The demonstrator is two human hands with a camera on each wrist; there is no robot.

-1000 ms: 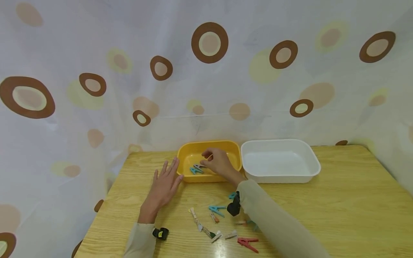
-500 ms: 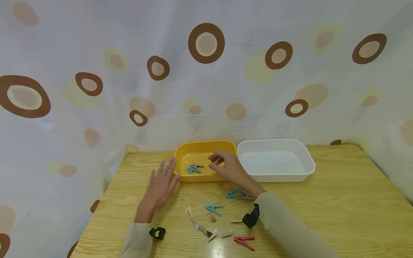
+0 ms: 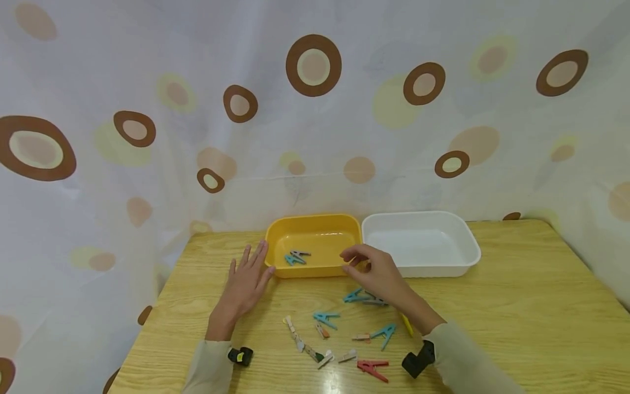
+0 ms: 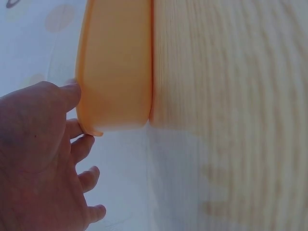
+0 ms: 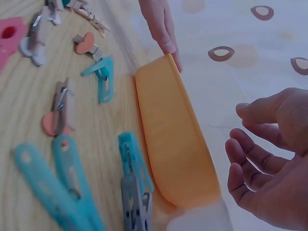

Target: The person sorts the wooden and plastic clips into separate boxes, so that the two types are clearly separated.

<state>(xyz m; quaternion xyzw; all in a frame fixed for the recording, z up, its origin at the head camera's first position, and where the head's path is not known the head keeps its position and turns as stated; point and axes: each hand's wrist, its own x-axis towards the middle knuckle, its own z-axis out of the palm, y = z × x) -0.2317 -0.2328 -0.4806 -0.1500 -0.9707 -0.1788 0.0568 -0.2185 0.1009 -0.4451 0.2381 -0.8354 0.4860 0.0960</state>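
My left hand [image 3: 244, 287] rests at the left end of the yellow bin [image 3: 315, 272]. Its thumb and fingers touch the rim, fingers mostly straight. Inside that bin lie a blue clothespin [image 3: 294, 260] and a grey one [image 3: 300, 253]. My right hand [image 3: 376, 271] hovers over the bin's near right corner, fingers loosely bent with nothing between them, as the right wrist view also shows. On the table beneath it are a teal clothespin [image 5: 134, 159] and a grey clothespin [image 5: 132, 199], side by side.
A white bin [image 3: 425, 271] stands against the yellow one's right side. Nearer on the wooden table [image 3: 517, 317] lie blue clothespins [image 3: 326, 319], a red one [image 3: 373, 369], a partly hidden yellow one [image 3: 407, 324] and several small wooden pegs [image 3: 347, 356]. A patterned curtain [image 3: 364, 137] hangs behind.
My right hand has moved out of the yellow bin, to the right and towards me, uncovering clothespins on the table. The left hand keeps its place at the rim.
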